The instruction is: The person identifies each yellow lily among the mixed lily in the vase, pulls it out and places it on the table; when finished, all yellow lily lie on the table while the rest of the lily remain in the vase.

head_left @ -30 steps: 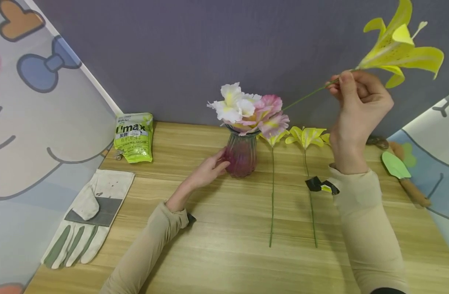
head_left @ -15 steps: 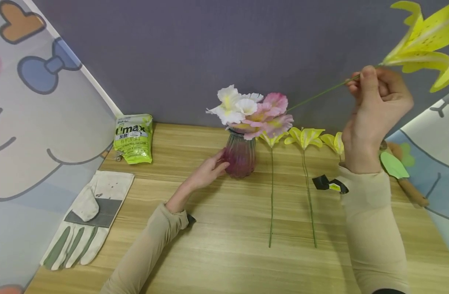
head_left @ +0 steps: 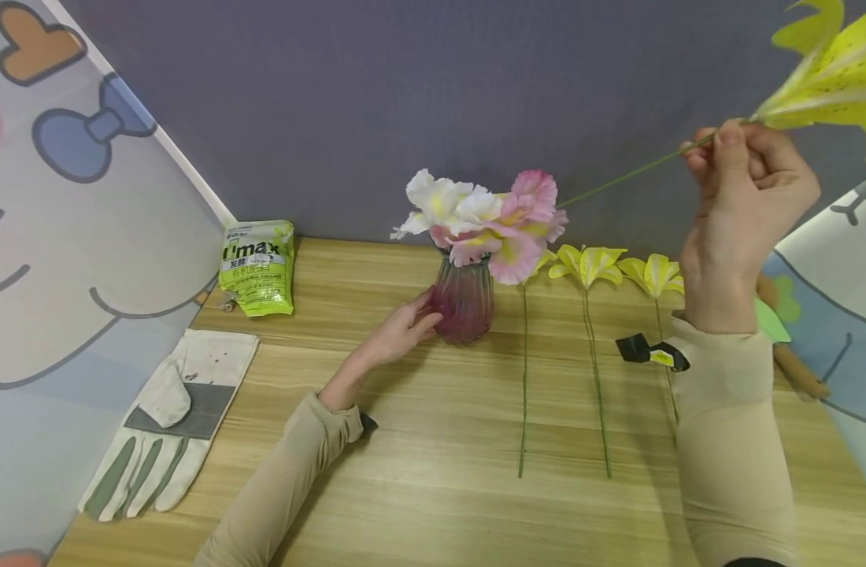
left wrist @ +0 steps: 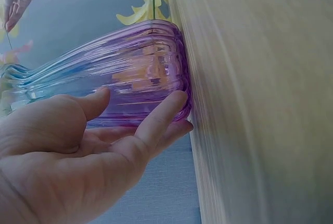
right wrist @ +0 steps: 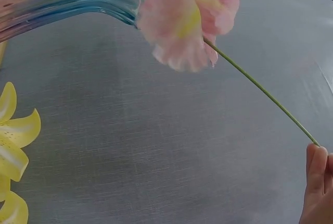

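Observation:
Upright on the table stands a ribbed glass vase (head_left: 464, 307), purple at the base and bluish at the neck, with white artificial flowers (head_left: 440, 205) and pink ones (head_left: 525, 228) in its mouth. My left hand (head_left: 399, 331) rests against the lower left side of the vase; in the left wrist view, thumb and fingers (left wrist: 156, 120) touch the glass without encircling it. High at the right, my right hand (head_left: 748, 197) pinches the stem of a yellow lily (head_left: 830, 79) just below the bloom. The stem slants down to the pink petals, which hide its lower end.
More yellow lilies (head_left: 587, 268) lie on the wooden table (head_left: 433, 488) right of the vase, stems toward me. A green fertilizer bag (head_left: 257, 268) and a work glove (head_left: 171, 425) are at the left. A small trowel (head_left: 797, 370) lies partly behind my right arm.
My right hand has moved right and slightly up with the lily, whose bloom now runs out of the head view. The flowers in the vase have shifted. My left hand stays at the vase.

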Demonstrator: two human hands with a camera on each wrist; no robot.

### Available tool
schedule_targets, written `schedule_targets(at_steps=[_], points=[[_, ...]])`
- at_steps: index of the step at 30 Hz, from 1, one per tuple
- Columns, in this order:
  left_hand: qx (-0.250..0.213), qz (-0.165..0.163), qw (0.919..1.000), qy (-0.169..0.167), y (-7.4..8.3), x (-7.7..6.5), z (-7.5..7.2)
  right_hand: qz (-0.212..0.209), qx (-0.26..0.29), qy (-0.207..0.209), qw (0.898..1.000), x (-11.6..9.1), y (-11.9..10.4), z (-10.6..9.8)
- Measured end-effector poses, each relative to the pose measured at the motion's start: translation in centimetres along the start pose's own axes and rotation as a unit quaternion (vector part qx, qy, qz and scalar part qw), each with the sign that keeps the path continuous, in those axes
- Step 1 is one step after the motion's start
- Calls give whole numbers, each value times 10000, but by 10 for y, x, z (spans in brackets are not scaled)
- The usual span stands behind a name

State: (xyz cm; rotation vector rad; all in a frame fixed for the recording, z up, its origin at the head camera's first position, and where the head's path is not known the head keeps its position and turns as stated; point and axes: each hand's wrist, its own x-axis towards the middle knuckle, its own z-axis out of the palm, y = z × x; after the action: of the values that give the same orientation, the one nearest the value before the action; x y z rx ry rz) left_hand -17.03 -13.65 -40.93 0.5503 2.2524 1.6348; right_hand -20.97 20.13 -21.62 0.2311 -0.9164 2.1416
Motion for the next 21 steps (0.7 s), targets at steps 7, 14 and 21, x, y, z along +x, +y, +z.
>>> schedule_targets(at_steps=[7, 14, 21], points=[[52, -9, 10000, -8, 1, -1, 1, -101, 193, 341, 9992, 6, -4, -1], [7, 39, 10000, -15, 2, 0, 2, -245, 197, 715, 9969, 10, -14, -3], [49, 22, 10000, -4, 2, 0, 1, -106, 3, 1023, 9947, 29, -27, -22]])
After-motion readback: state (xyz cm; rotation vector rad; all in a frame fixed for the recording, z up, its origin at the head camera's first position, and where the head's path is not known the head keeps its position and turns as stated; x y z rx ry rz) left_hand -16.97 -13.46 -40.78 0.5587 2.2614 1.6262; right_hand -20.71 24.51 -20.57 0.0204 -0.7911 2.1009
